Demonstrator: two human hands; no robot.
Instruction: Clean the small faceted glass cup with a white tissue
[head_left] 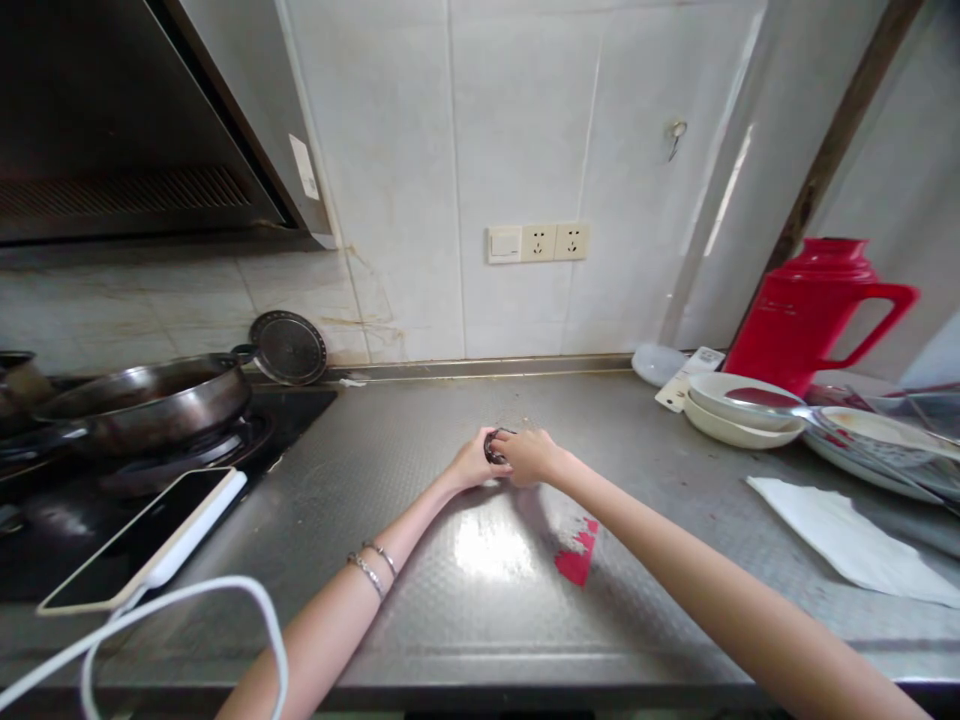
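Observation:
Both hands meet over the middle of the metal counter [405, 560]. My left hand [472, 462] curls round a small, dark, round object [493, 448] from its left side. From the right, my right hand [531, 457] has its fingers closed over the same object. Much of it is covered by the fingers, so its kind cannot be made out. A torn red paper cutout [576, 560] lies flat on the counter, nearer to me and below my right forearm.
On the left, a steel pan [150, 405] sits on the hob, with a phone [142, 535] and its white cable in front. A red thermos jug [806, 315], stacked white bowls [739, 425] and a white paper napkin [855, 535] are on the right. Wall sockets [555, 242] are behind.

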